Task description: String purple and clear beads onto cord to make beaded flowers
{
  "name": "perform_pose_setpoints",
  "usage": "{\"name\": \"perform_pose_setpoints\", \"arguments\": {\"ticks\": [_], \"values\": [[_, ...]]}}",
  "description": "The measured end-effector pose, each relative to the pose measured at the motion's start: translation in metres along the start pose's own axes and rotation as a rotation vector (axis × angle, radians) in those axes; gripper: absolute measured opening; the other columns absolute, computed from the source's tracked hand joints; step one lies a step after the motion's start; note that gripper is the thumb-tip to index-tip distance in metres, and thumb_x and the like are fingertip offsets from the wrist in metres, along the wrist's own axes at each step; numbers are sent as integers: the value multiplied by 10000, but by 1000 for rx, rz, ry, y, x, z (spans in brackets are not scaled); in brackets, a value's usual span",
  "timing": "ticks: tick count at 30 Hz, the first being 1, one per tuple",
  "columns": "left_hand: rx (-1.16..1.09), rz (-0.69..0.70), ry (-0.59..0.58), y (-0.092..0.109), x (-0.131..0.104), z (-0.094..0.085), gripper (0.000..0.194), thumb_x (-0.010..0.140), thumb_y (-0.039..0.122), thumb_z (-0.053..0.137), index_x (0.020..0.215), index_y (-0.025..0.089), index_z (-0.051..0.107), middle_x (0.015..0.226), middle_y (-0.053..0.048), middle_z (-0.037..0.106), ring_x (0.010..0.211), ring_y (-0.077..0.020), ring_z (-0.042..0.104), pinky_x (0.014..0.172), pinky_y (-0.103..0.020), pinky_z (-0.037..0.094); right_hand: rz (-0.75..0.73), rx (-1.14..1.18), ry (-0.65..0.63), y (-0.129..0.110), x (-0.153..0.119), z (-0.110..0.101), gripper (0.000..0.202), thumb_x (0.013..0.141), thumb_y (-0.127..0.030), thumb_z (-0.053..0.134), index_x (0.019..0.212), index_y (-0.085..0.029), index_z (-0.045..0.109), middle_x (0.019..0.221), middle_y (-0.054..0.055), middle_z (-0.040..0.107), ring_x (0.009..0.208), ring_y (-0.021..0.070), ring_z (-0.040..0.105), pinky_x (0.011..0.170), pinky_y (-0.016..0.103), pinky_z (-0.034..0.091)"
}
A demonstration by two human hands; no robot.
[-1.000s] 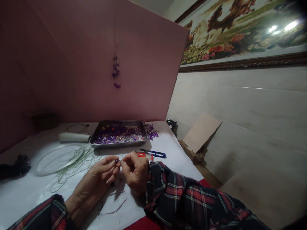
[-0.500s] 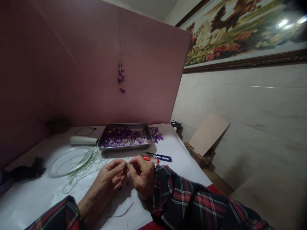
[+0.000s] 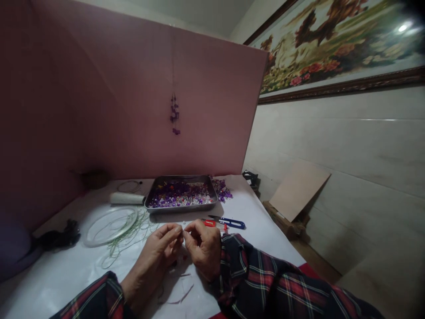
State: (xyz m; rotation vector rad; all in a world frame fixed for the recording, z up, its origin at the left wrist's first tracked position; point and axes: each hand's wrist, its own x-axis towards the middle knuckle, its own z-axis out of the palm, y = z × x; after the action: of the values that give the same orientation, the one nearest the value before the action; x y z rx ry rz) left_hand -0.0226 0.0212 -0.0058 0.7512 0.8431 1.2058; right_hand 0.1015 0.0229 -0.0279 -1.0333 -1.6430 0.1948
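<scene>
My left hand [image 3: 162, 248] and my right hand [image 3: 203, 246] meet over the white table, fingertips close together. Each has its thumb and forefinger pinched; what lies between them is too small to make out. Thin dark purplish thread [image 3: 181, 299] lies on the table below the hands. Beyond them is a metal tray [image 3: 182, 208] full of purple, clear and a few red beads [image 3: 181, 193]. Blue thread snips [image 3: 230, 222] and a red-handled tool [image 3: 210, 223] rest just past my right hand.
Left of the tray lie a white cone of thread [image 3: 126, 198], a clear ring-shaped coil [image 3: 91, 241] and tangled green thread [image 3: 124, 241]. More purple beads [image 3: 224, 189] spill right of the tray. A purple beaded strand [image 3: 174, 116] hangs on the pink partition [image 3: 133, 97].
The camera view has shifted, so everything sits slightly farther right and lower. My two hands keep their pinches with fingertips close together.
</scene>
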Motion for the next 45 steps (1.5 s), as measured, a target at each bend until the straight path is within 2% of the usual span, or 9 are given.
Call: {"name": "perform_pose_setpoints", "arguments": {"ticks": [10, 17, 22, 27, 34, 38, 45], "values": [[5, -31, 2, 3, -3, 3, 166, 667, 219, 764, 675, 142, 617, 593, 10, 578, 503, -75, 523, 486, -179, 426, 15, -2, 16, 1, -1, 0, 172, 812, -232, 529, 661, -168, 580, 458, -56, 431, 410, 89, 410, 475, 234, 257], [5, -36, -5, 1, 0, 0, 164, 671, 207, 763, 691, 142, 614, 596, 16, 565, 479, -54, 489, 452, -152, 405, 10, 27, 2, 1, 0, -2, 171, 831, -229, 508, 682, -170, 568, 508, -35, 509, 440, 87, 449, 484, 217, 286], [16, -43, 43, 2, 0, -3, 157, 673, 191, 760, 745, 141, 630, 668, -5, 597, 503, -58, 508, 463, -156, 434, 20, 14, 18, -1, 2, -4, 164, 823, -215, 492, 681, -163, 557, 513, -23, 530, 443, 92, 482, 480, 213, 302], [5, -42, 55, 2, 0, -3, 88, 717, 141, 710, 791, 126, 665, 674, -5, 584, 467, -43, 473, 401, -135, 386, 0, 12, 40, -1, 1, -4, 175, 831, -223, 496, 674, -164, 546, 518, -23, 535, 446, 90, 489, 478, 212, 302], [1, -46, 52, 4, 2, -5, 191, 698, -10, 648, 840, 106, 703, 740, -42, 628, 540, -70, 557, 488, -156, 483, 26, 19, 28, 0, 1, -4, 165, 816, -229, 509, 665, -170, 537, 515, -31, 519, 448, 89, 467, 481, 220, 294], [12, -65, 74, 7, 1, -3, 148, 736, 5, 613, 804, 92, 710, 731, -58, 635, 571, -89, 596, 541, -175, 528, 13, 45, 31, 1, 0, -3, 158, 814, -233, 522, 672, -169, 554, 509, -34, 531, 437, 83, 471, 481, 215, 304], [-18, -117, 71, 4, 0, -8, 173, 713, 23, 646, 836, 119, 718, 800, -53, 657, 623, -86, 617, 602, -176, 540, 28, 94, 3, -4, 1, -6, 160, 814, -238, 536, 675, -165, 564, 500, -37, 546, 414, 73, 455, 464, 210, 302]]}}
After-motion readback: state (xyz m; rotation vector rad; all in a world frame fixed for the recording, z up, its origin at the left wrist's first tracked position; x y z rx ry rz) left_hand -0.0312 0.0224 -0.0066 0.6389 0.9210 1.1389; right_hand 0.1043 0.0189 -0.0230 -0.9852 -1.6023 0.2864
